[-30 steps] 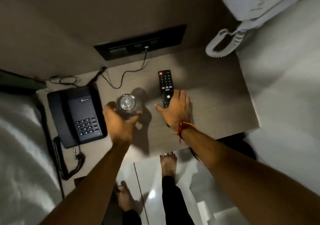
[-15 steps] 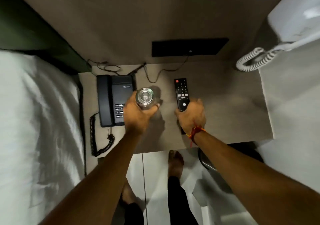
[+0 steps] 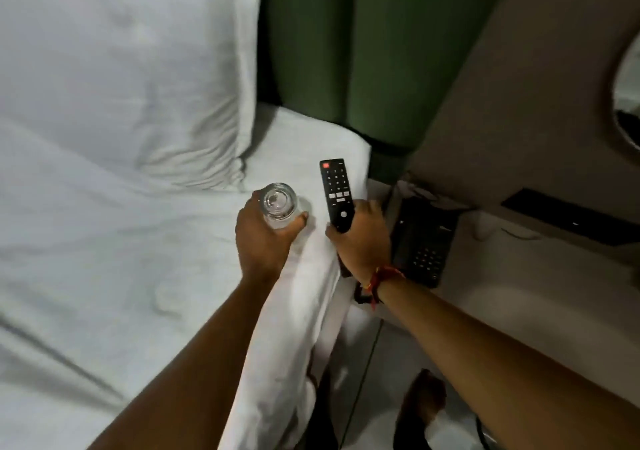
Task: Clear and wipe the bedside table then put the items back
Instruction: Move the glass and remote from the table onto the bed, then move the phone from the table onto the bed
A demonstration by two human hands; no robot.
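I've got both hands over the bed's edge rn. Left hand (image 3: 265, 238) is wrapped round a clear glass (image 3: 279, 205), fingers curled on its side, mouth facing up at me; it sits over the white sheet (image 3: 104, 242) near the mattress corner, but I can't tell if it's touching the sheet or just above it. Right hand (image 3: 362, 238) is clamped on the lower end of a black remote (image 3: 336, 191), buttons up, red power key at the far end. The remote pokes out over the bed corner, just beside the glass, w/ a small gap btwn the two. There's a red thread band (image 3: 382, 276) on my right wrist.

Pillow (image 3: 121, 69) lies at the head of the bed, upper left, against the green headboard (image 3: 346, 51). The bedside surface (image 3: 519, 276) is to the right of my right hand, and a black phone (image 3: 424, 242) sits on it, keypad visible, partly hidden by my hand. A dark wall panel (image 3: 571, 216) runs above the surface's far edge. Pale floor (image 3: 367, 380) below, w/ my bare foot (image 3: 424, 401) showing btwn my forearms.
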